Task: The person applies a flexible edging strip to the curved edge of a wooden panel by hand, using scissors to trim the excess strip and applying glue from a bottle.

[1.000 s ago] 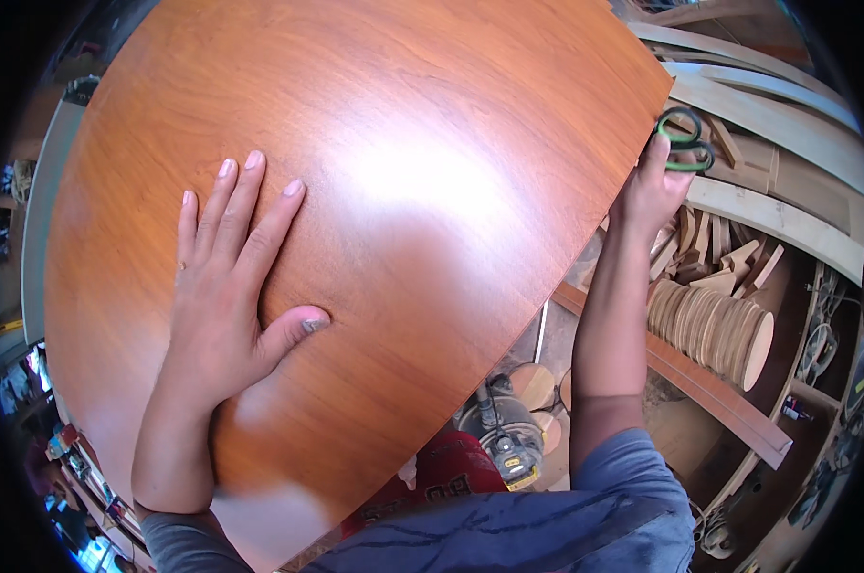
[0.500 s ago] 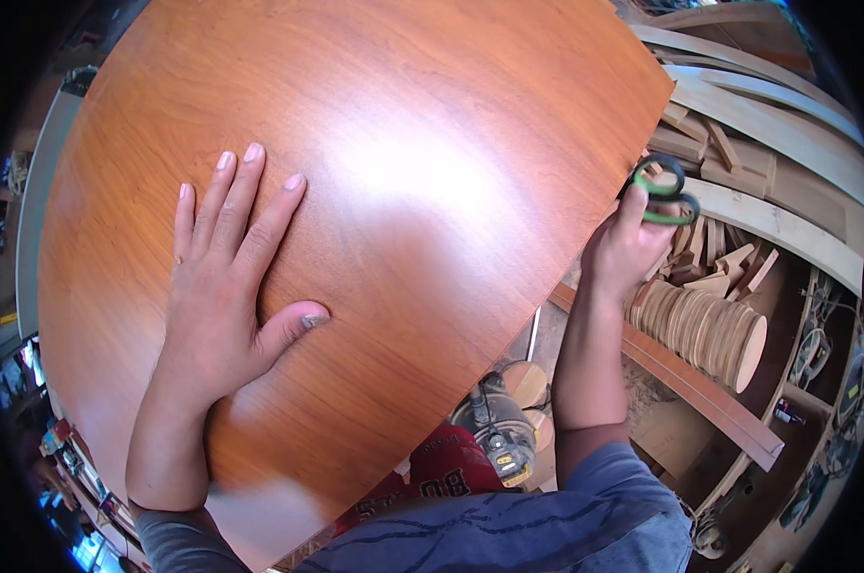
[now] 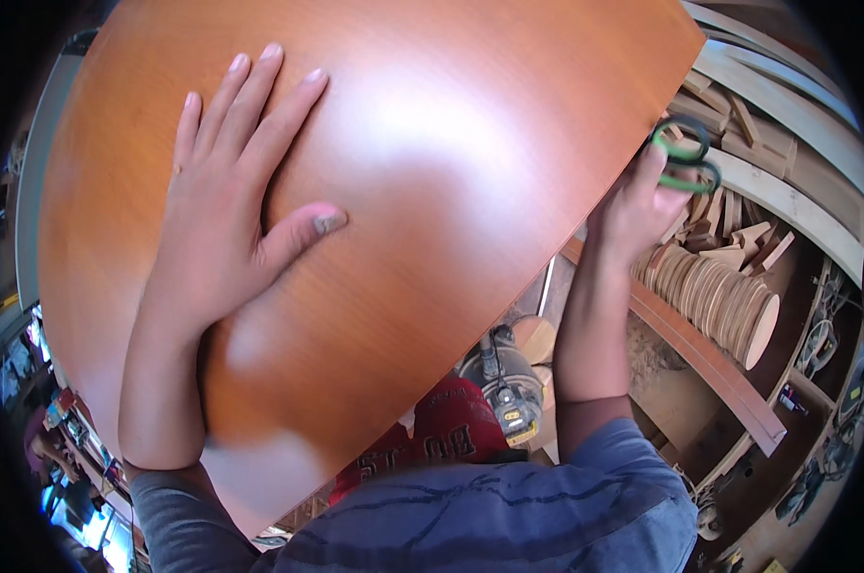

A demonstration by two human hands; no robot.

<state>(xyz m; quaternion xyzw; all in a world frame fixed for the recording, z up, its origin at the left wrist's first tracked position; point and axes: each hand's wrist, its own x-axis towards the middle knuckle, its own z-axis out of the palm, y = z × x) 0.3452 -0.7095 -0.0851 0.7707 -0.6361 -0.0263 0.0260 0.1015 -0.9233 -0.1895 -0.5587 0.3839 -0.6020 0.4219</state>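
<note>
A large glossy reddish-brown wood-grain panel [image 3: 356, 296] spreads before me, with a curved left side and a straight edge on the right. My left hand [image 3: 212, 205] lies flat on its surface, fingers spread and thumb out to the side. At the right edge, my right hand [image 3: 639, 205] grips a pair of scissors [image 3: 682, 184] with green and black handles. The handle loops stick out past my fingers, away from the panel. The blades are hidden by the hand and the panel edge.
To the right lie a row of round wooden discs [image 3: 709, 296], loose wood offcuts [image 3: 728, 224] and long curved strips [image 3: 785, 186]. A brown board strip [image 3: 704, 368] slants below them. A dusty power tool [image 3: 510, 392] sits near my legs, beside more discs.
My left hand has slid farther forward over the panel. The view has shifted a little; my right hand keeps the scissors at about the same part of the edge.
</note>
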